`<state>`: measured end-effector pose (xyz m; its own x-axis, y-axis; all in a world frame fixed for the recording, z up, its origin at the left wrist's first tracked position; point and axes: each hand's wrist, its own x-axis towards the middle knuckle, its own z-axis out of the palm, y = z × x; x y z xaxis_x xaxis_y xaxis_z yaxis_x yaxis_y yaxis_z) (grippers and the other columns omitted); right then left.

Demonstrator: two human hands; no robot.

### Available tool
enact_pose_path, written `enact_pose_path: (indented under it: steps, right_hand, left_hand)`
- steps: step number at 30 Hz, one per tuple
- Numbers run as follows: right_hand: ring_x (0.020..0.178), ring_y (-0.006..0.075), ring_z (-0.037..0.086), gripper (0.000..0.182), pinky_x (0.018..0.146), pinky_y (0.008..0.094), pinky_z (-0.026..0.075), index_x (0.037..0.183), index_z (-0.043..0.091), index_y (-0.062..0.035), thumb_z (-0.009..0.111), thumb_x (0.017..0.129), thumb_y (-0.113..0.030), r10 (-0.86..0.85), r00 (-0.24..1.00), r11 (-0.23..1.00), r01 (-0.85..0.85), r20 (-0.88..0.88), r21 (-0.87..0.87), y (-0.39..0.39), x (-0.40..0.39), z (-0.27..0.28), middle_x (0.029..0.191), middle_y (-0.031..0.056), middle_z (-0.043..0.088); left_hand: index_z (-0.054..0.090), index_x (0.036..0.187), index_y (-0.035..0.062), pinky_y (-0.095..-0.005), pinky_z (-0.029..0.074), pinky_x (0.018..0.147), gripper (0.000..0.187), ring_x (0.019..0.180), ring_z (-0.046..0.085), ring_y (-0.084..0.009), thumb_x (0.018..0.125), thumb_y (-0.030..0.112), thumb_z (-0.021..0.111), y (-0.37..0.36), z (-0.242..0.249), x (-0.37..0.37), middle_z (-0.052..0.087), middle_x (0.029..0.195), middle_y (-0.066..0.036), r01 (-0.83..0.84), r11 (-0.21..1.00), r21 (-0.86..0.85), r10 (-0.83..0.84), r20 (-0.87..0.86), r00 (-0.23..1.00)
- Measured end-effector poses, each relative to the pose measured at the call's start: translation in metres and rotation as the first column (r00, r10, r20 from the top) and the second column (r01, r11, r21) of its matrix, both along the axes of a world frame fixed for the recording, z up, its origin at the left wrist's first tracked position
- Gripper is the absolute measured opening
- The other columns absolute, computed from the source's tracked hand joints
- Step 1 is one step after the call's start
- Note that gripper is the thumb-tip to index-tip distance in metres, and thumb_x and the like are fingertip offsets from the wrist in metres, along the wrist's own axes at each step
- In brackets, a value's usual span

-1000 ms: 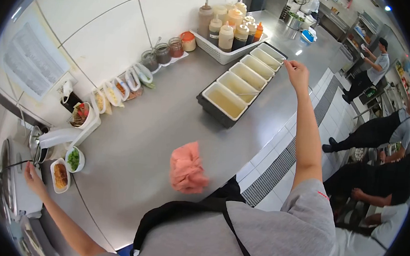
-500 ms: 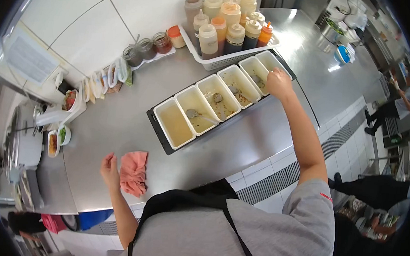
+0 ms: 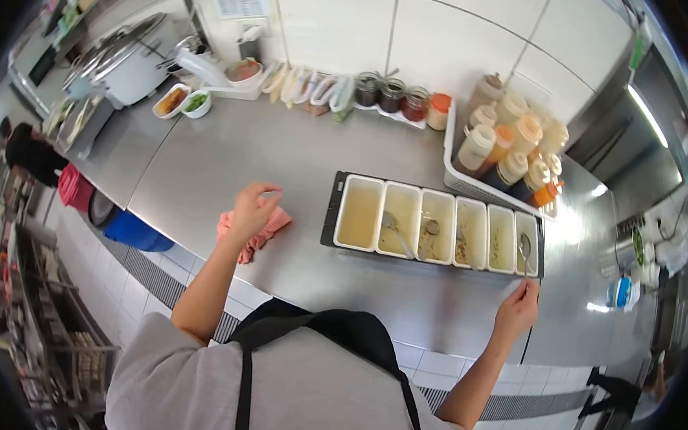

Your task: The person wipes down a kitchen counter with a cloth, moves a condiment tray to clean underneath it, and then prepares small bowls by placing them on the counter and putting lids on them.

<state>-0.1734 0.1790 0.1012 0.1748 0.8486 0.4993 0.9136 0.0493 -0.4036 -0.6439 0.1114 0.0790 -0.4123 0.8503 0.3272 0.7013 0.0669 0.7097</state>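
A black rack (image 3: 331, 214) holds several white containers in a row, with thin residue inside. My right hand (image 3: 518, 308) pinches the handle of a spoon (image 3: 525, 246) whose bowl lies in the rightmost container (image 3: 532, 262). Other spoons rest in some of the remaining containers; the leftmost one (image 3: 359, 212) shows none. My left hand (image 3: 254, 209) is raised over a crumpled pink cloth (image 3: 274, 225) on the steel counter, fingers apart and holding nothing.
A white basket (image 3: 450, 150) of squeeze bottles stands at the back right. Spice jars (image 3: 392, 96), filled bags (image 3: 312, 88) and small food bowls (image 3: 197, 104) line the wall. Large pots (image 3: 133, 64) stand at the far left. People are at the left and right edges.
The view has turned. My right hand has moved from above the rack's right end to its near side, with the spoon now visible. My left hand has moved over the cloth and its fingers have spread.
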Motion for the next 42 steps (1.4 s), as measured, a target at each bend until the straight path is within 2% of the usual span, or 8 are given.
enact_pose_path:
  steps: [5, 8, 11, 15, 24, 31, 33, 42]
  right_hand:
    - [0.056, 0.03, 0.052, 0.01, 0.05, 0.0362, 0.04, 0.081, 0.053, -0.0034, 0.05, 0.085, -0.012, 0.097, 0.985, 0.993, -0.106, 0.142, 0.052, 0.012, 0.0, -0.014, 0.066, 0.014, 0.054]
    - [0.055, 0.0221, 0.051, 0.009, 0.05, 0.0313, 0.041, 0.083, 0.056, -0.0015, 0.052, 0.084, -0.009, 0.07, 0.981, 0.997, -0.062, -0.182, 0.046, 0.029, -0.031, 0.024, 0.066, 0.0116, 0.054]
    - [0.056, 0.0155, 0.051, 0.008, 0.051, 0.0267, 0.041, 0.085, 0.06, -0.0002, 0.058, 0.079, -0.005, 0.431, 0.886, 0.894, -0.394, -0.169, 0.212, 0.067, -0.083, 0.057, 0.069, 0.0095, 0.055]
    - [0.057, 0.0115, 0.053, 0.011, 0.053, 0.0237, 0.043, 0.086, 0.061, 0.0006, 0.062, 0.076, -0.005, 0.654, 0.675, 0.754, -0.619, -0.34, 0.221, 0.119, -0.172, 0.073, 0.072, 0.0053, 0.059]
    - [0.047, 0.0088, 0.052, 0.015, 0.042, 0.02, 0.04, 0.085, 0.063, 0.0009, 0.056, 0.078, -0.011, 0.352, 0.53, 0.73, -0.671, -0.771, -0.128, 0.222, -0.348, 0.088, 0.061, 0.0047, 0.059]
    - [0.062, 0.0269, 0.061, 0.022, 0.06, 0.0337, 0.048, 0.074, 0.062, 0.0042, 0.054, 0.074, -0.016, 0.511, 0.85, 0.83, -0.526, -0.126, -0.184, 0.279, -0.428, 0.071, 0.068, 0.0198, 0.061]
    - [0.066, 0.0327, 0.06, 0.023, 0.066, 0.0369, 0.048, 0.071, 0.062, 0.0045, 0.054, 0.073, -0.017, 0.53, 0.848, 0.844, -0.523, 0.031, -0.124, 0.291, -0.439, 0.065, 0.07, 0.0226, 0.06]
    - [0.077, 0.0385, 0.059, 0.021, 0.073, 0.0417, 0.047, 0.073, 0.061, 0.005, 0.05, 0.07, -0.013, 0.42, 0.903, 0.888, -0.388, 0.09, -0.246, 0.313, -0.485, 0.039, 0.075, 0.0265, 0.059]
  left_hand:
    - [0.063, 0.091, 0.004, -0.0304, 0.045, 0.074, 0.018, 0.085, 0.058, -0.0178, 0.077, 0.014, 0.058, 0.014, 0.002, -0.005, 0.063, 0.088, -0.007, -0.018, 0.998, -0.061, 0.027, 0.147, 0.989]
    - [0.063, 0.092, 0.0044, -0.0288, 0.046, 0.069, 0.019, 0.081, 0.058, -0.0158, 0.078, 0.016, 0.058, 0.041, -0.006, -0.024, 0.063, 0.083, -0.006, -0.033, 0.999, -0.033, 0.036, 0.095, 0.995]
    - [0.063, 0.093, 0.0035, -0.0261, 0.046, 0.065, 0.02, 0.079, 0.058, -0.0143, 0.078, 0.016, 0.058, 0.09, -0.006, -0.044, 0.062, 0.081, -0.005, 0.014, 0.995, -0.104, 0.018, 0.296, 0.955]
    - [0.056, 0.106, -0.0021, -0.0241, 0.048, 0.062, 0.032, 0.072, 0.06, -0.0152, 0.078, 0.015, 0.059, 0.166, -0.037, -0.05, 0.061, 0.092, -0.01, 0.18, 0.974, -0.138, 0.006, 0.809, 0.588]
    - [0.03, 0.126, -0.0055, -0.0262, 0.046, 0.066, 0.059, 0.08, 0.052, -0.0137, 0.075, 0.006, 0.057, 0.271, -0.084, -0.032, 0.054, 0.106, -0.013, -0.049, 0.99, 0.136, -0.122, 0.969, 0.213]
    - [0.033, 0.125, -0.0079, -0.0287, 0.042, 0.08, 0.061, 0.096, 0.052, -0.0203, 0.072, 0.011, 0.056, 0.306, -0.11, -0.058, 0.051, 0.114, -0.018, 0.122, 0.968, 0.218, -0.25, 0.841, 0.48]
    - [0.046, 0.116, -0.0049, -0.0335, 0.044, 0.077, 0.048, 0.091, 0.055, -0.0262, 0.072, 0.012, 0.057, 0.298, -0.115, -0.062, 0.054, 0.105, -0.019, 0.117, 0.991, 0.068, -0.134, 0.389, 0.911]
    - [0.064, 0.068, 0.0037, -0.0356, 0.039, 0.072, 0.012, 0.084, 0.049, -0.0248, 0.065, 0.015, 0.065, 0.31, -0.037, -0.107, 0.051, 0.082, -0.009, -0.007, 0.985, 0.172, 0.053, -0.265, 0.963]
